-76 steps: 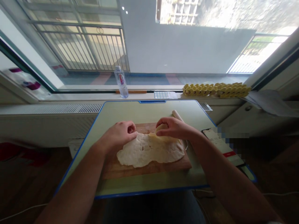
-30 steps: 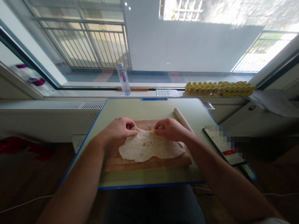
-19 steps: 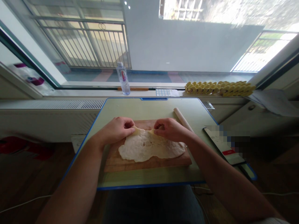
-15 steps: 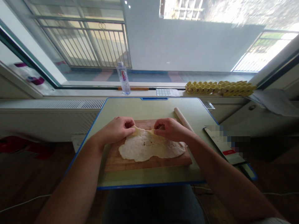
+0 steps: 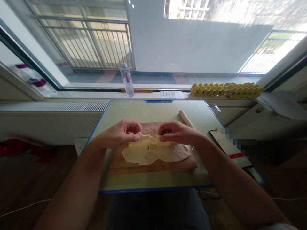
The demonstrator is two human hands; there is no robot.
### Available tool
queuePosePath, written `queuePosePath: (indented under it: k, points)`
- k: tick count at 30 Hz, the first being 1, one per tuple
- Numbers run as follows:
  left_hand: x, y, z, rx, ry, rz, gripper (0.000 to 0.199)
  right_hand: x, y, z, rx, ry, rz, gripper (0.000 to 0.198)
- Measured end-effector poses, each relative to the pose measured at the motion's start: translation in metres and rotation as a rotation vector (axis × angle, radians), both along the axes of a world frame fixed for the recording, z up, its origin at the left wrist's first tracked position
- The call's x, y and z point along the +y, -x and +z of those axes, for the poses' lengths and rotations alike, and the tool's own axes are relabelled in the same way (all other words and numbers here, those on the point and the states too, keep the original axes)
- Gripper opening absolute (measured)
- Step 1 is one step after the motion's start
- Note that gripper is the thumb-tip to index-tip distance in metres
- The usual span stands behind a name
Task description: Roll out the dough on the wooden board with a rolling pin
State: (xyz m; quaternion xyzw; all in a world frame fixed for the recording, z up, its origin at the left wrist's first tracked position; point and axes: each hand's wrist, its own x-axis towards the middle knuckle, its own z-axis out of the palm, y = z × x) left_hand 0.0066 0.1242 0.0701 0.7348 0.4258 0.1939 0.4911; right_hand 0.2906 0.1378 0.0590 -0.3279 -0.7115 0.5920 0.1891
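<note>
A thin, uneven sheet of dough (image 5: 155, 153) with small holes near its middle lies over a wooden cutting board (image 5: 148, 168). My left hand (image 5: 124, 131) pinches the far edge of the dough, thumb on the near side and fingers curled. A short way to the right, my right hand (image 5: 176, 131) grips the same edge in the same manner. Between the two hands the far edge is lifted off the board, and light shows through the dough. Beyond my right hand a rolling pin (image 5: 186, 118) rests on the table, its near end hidden by my wrist.
The blue-edged folding table (image 5: 134, 110) stands against a windowsill. A tablet-like device (image 5: 227, 145) lies at its right. On the sill are a plastic bottle (image 5: 127, 80), a sheet with a blue grid (image 5: 167, 94) and a yellow scalloped object (image 5: 225, 90).
Both hands have raised the dough's far edge slightly and tilted it toward me. More light shines through the sheet now. Its near edge has stayed in place on the board.
</note>
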Motion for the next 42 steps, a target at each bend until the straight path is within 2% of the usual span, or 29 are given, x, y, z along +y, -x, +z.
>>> queuePosePath:
  k: [5, 9, 11, 14, 17, 19, 23, 28, 33, 37, 42]
  points:
    - [-0.003, 0.001, 0.006, -0.025, 0.083, -0.050, 0.038, 0.001, -0.007, 0.005, 0.027, 0.052, 0.057, 0.024]
    - [-0.001, -0.001, 0.005, -0.026, 0.020, -0.003, 0.033, 0.004, -0.010, 0.000, -0.034, -0.008, 0.022, 0.030]
    - [0.001, -0.003, 0.002, -0.033, -0.005, 0.046, 0.030, 0.005, -0.011, -0.003, -0.121, -0.080, -0.034, 0.038]
    - [0.002, -0.007, -0.002, -0.033, 0.034, 0.107, 0.030, 0.005, -0.010, -0.007, -0.333, -0.277, -0.116, 0.044]
    - [0.002, -0.009, -0.004, -0.027, 0.075, 0.154, 0.032, 0.005, -0.010, -0.008, -0.504, -0.461, -0.117, 0.026]
    - [0.002, -0.009, -0.005, -0.020, 0.077, 0.162, 0.033, 0.004, -0.010, -0.007, -0.502, -0.492, -0.102, 0.019]
    - [0.003, -0.007, -0.005, 0.024, 0.069, 0.148, 0.038, 0.001, -0.012, -0.003, -0.399, -0.408, -0.083, 0.016]
    - [0.003, -0.005, -0.007, 0.105, 0.078, 0.108, 0.049, -0.003, -0.012, 0.006, -0.296, -0.320, 0.045, 0.022]
    - [0.003, -0.001, -0.006, 0.197, 0.068, 0.052, 0.032, -0.004, -0.012, 0.008, -0.267, -0.319, 0.097, 0.027]
    - [0.000, 0.001, -0.001, 0.146, 0.090, 0.015, 0.030, -0.003, -0.012, 0.008, -0.208, -0.289, 0.167, 0.033]
    - [-0.003, 0.002, 0.002, 0.075, 0.148, -0.039, 0.033, -0.004, -0.012, 0.009, -0.139, -0.183, 0.225, 0.035]
